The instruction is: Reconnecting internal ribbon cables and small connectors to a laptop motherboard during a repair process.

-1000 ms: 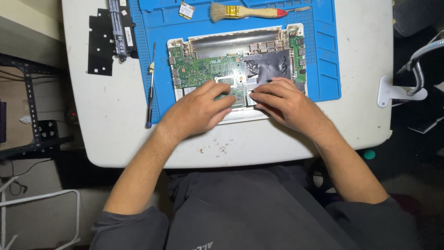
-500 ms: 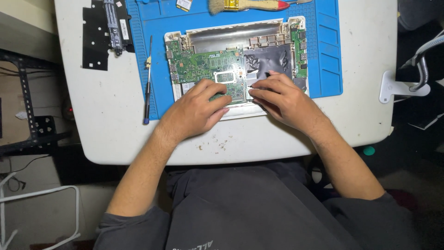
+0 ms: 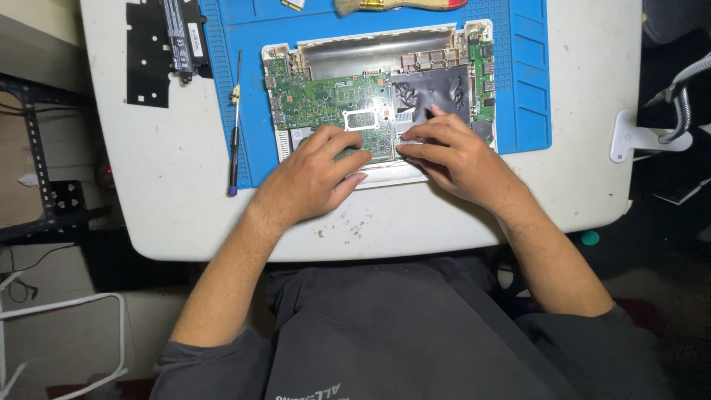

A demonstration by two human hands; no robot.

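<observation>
**Fingers press low on the opened laptop as our view slides down the worktop**

Fingers (image 3: 354, 152) of our left hand (image 3: 311, 181) lie close together and curled, tips down on the lower middle of the green circuit board (image 3: 326, 100); whether they pinch anything beneath, we cannot tell. Compared with a second ago, our head has dipped: the whole scene sits higher in view, and the brush now lies half cut off at the top edge.

From largest to smallest: a white worktop (image 3: 170, 185) fills the upper view, with our dark-clothed lap below it. On it lies a blue work mat (image 3: 526, 74). Centred on the mat sits the opened laptop base (image 3: 378, 52), white-rimmed, its board exposed and a black sheet (image 3: 433, 92) covering the right part.

Our right hand (image 3: 459, 159) rests on the lower right of the board, fingers bunched with tips pointing left, the forefinger lifted onto the black sheet. Both hands have stayed almost where they were, at the near edge of the base, tips close together but apart, so the work there appears unfinished.

Left of the base, a slim screwdriver (image 3: 235, 126) lies along the mat's edge. Further left, a black flat panel (image 3: 148, 55) rests on the worktop with a dark battery-like bar (image 3: 179, 37) across it. The wooden-handled brush (image 3: 400, 6) lies at the top.
</observation>
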